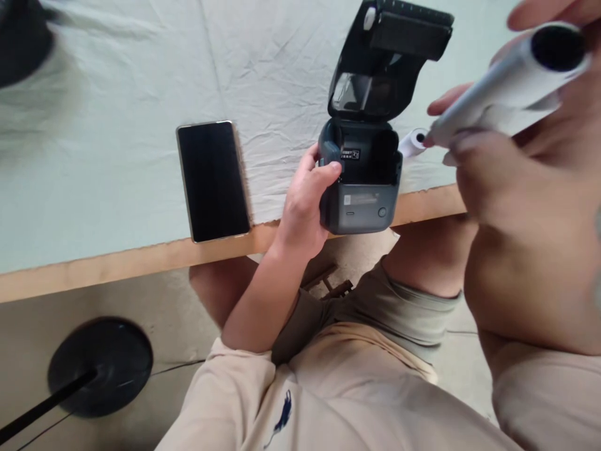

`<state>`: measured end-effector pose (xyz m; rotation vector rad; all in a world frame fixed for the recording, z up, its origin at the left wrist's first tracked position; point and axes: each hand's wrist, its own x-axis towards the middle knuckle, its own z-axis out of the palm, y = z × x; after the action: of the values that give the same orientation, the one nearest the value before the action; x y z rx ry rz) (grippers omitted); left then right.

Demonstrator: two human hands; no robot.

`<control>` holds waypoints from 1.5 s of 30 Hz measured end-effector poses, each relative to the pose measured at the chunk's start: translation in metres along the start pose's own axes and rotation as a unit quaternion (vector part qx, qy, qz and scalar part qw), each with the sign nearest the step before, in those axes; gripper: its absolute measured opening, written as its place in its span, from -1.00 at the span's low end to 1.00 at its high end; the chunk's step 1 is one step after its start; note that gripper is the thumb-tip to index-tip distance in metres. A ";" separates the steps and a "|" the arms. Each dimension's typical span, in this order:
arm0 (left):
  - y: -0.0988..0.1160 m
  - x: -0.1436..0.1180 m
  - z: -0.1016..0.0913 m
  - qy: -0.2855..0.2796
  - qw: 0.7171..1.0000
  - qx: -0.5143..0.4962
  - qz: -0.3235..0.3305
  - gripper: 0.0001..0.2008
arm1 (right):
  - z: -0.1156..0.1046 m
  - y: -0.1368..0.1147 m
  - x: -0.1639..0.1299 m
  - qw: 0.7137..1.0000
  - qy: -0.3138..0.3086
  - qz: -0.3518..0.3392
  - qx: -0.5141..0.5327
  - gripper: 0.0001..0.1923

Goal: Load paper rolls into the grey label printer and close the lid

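Observation:
My left hand (303, 207) grips a dark grey thermal printer (361, 210) by its left side, thumb over the rim of the paper bay. The printer's black lid (399, 44) is flipped up, and its bay holds no roll. Raised close to the camera at the upper right, my right hand (502, 169) is closed around a white paper roll (507, 81) with a dark hollow core; part of the hand is blurred. Behind the printer's right side, a smaller-looking white roll (413, 144) lies on the table.
A tablet or large phone (215, 181) with a dark screen lies left of the printer near the table's wooden edge (94, 269). Pale wrinkled cloth (117, 156) covers the table. A black object (23, 44) stands at the far left; a round black stand base (107, 363) is on the floor.

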<state>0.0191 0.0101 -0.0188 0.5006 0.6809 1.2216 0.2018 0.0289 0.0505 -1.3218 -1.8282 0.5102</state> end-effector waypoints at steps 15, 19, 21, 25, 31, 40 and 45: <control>0.000 0.000 0.002 -0.006 1.000 -0.014 0.014 -0.75 | 0.018 -0.017 -0.001 0.931 -0.082 -0.159 -0.319 -0.81; 0.003 -0.004 0.001 -0.016 1.000 -0.002 0.000 -0.71 | 0.018 -0.020 -0.011 0.930 -0.100 -0.256 -0.243 -0.91; 0.005 -0.005 0.000 -0.023 1.000 0.013 -0.003 -0.64 | 0.015 -0.021 -0.015 0.932 -0.126 -0.284 -0.189 -0.88; 0.003 -0.005 -0.004 -0.027 0.999 0.041 0.006 -0.45 | 0.010 -0.021 -0.009 0.977 -0.041 -0.180 -0.102 -0.85; -0.001 -0.004 -0.010 -0.033 0.997 0.068 0.021 -0.22 | 0.008 -0.012 0.016 0.997 -0.037 -0.072 -0.009 -0.57; -0.001 -0.011 -0.014 -0.082 0.995 0.050 0.036 0.00 | 0.008 -0.027 -0.007 0.993 -0.114 -0.021 -0.030 -0.54; 0.003 -0.013 -0.011 -0.126 0.989 -0.046 0.056 -0.34 | 0.013 -0.034 -0.003 0.976 -0.211 -0.013 -0.050 -0.45</control>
<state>0.0067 -0.0020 -0.0218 0.6103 0.3851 1.2626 0.1719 0.0154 0.0660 -1.3252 -2.2390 0.7364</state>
